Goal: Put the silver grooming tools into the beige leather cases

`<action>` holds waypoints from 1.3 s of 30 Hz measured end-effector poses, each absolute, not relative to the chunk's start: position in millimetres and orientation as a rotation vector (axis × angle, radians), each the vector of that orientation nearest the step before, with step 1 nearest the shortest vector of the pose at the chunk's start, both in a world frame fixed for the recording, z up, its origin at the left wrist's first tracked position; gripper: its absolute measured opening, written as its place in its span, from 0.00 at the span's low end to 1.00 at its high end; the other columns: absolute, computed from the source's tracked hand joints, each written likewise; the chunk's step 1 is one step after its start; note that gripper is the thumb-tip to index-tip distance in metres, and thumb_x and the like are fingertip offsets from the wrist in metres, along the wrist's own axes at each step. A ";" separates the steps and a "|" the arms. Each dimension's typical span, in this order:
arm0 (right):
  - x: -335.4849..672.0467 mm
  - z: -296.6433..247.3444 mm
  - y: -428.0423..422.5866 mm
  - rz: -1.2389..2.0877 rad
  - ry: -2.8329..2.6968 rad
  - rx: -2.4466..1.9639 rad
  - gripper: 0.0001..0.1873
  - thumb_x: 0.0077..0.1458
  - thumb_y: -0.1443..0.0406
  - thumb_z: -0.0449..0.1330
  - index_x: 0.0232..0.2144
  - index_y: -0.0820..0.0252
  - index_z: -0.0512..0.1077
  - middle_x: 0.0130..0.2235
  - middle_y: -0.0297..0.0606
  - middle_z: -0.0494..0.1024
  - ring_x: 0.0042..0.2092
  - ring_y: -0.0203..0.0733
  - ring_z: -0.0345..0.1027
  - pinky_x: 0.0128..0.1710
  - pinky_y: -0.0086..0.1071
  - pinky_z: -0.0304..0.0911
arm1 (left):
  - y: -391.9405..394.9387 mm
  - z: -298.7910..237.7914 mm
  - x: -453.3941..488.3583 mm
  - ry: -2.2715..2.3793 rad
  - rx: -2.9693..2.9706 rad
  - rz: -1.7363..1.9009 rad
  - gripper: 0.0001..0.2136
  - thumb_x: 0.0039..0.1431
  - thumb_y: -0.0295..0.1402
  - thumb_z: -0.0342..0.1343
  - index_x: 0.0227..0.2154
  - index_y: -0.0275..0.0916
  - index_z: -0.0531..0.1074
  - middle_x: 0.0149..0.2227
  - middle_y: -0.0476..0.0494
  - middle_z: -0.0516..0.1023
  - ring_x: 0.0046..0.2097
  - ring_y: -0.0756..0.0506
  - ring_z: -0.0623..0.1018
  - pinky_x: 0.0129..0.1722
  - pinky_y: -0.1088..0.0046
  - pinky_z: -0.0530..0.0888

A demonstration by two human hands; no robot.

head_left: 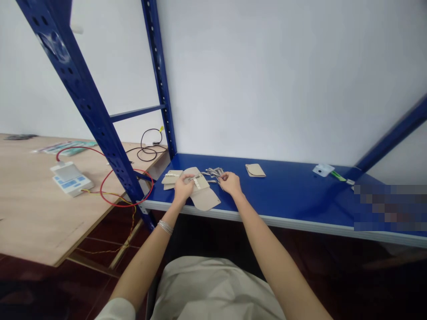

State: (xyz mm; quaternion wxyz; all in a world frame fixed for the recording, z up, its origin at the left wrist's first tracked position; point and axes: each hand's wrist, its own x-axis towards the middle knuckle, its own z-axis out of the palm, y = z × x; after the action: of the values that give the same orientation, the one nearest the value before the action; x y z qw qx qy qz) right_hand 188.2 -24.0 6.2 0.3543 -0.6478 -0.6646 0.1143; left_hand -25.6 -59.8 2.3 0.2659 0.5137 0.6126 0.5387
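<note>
My left hand (183, 188) grips an unfolded beige case (207, 199) with rounded ends and a pale strap across its middle. A slim metal tool (194, 178) lies at the strap, by my left thumb. Just to the right, my right hand (231, 183) has its fingers pinched together at the edge of a pile of small metal tools (215, 171). A bit of metal shows at those fingertips; its exact kind is too small to tell. More beige cases (171, 178) lie beside my left hand, partly behind it.
A folded beige case (255, 170) lies farther right on the blue shelf (283, 195). A clear plastic packet (323, 170) sits near the right post. Left of the blue upright (83, 98), a wooden table (30, 213) carries a white-and-blue device (71, 180) and a looping red cable (102, 189).
</note>
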 end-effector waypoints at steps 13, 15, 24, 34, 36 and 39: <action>183.5 13.1 -32.3 0.247 -1.864 -1.578 0.13 0.52 0.58 0.65 0.39 0.54 0.81 0.42 0.39 0.82 0.46 0.47 0.74 0.48 0.34 0.64 | -59.1 1.5 -25.8 1.631 1.411 1.476 0.14 0.48 0.33 0.57 0.39 0.39 0.78 0.38 0.43 0.80 0.38 0.43 0.78 0.41 0.67 0.74; 183.8 14.1 -32.7 0.236 -1.857 -1.584 0.14 0.50 0.57 0.66 0.38 0.55 0.81 0.40 0.39 0.82 0.45 0.47 0.74 0.47 0.34 0.64 | -59.3 2.0 -25.6 1.641 1.400 1.474 0.14 0.47 0.34 0.58 0.39 0.39 0.78 0.38 0.43 0.80 0.39 0.42 0.78 0.42 0.66 0.74; 183.6 13.1 -32.0 0.161 -1.814 -1.485 0.08 0.52 0.60 0.64 0.32 0.57 0.80 0.37 0.41 0.81 0.40 0.44 0.72 0.45 0.36 0.64 | -63.7 7.9 -23.5 1.621 1.441 1.453 0.13 0.47 0.31 0.57 0.38 0.39 0.78 0.39 0.43 0.80 0.44 0.40 0.78 0.49 0.64 0.72; 175.0 18.8 -30.5 1.169 -1.020 -0.831 0.25 0.31 0.57 0.74 0.34 0.61 0.75 0.26 0.35 0.79 0.25 0.37 0.72 0.28 0.32 0.70 | -66.3 11.5 -21.9 1.484 1.555 1.445 0.12 0.47 0.29 0.57 0.36 0.39 0.79 0.43 0.43 0.80 0.48 0.38 0.77 0.53 0.59 0.70; 173.7 21.5 -33.4 1.271 -1.017 -0.781 0.25 0.31 0.59 0.75 0.34 0.62 0.76 0.26 0.34 0.78 0.25 0.36 0.72 0.28 0.30 0.71 | -65.6 10.7 -21.9 1.453 1.587 1.460 0.12 0.47 0.28 0.57 0.36 0.40 0.79 0.42 0.43 0.81 0.49 0.38 0.77 0.54 0.59 0.70; 172.2 24.3 -38.3 1.407 -1.072 -0.733 0.22 0.30 0.61 0.76 0.31 0.63 0.77 0.26 0.35 0.79 0.28 0.37 0.75 0.31 0.29 0.74 | -63.6 8.6 -22.7 1.395 1.635 1.482 0.11 0.47 0.28 0.57 0.35 0.40 0.78 0.42 0.43 0.81 0.49 0.39 0.77 0.55 0.58 0.69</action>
State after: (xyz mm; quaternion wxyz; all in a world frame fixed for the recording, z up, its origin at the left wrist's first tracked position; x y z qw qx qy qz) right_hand 172.2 -38.3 24.3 0.5759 -0.3129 -0.4577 0.6008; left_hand -22.7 -63.6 8.6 0.2626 0.6043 0.5156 0.5478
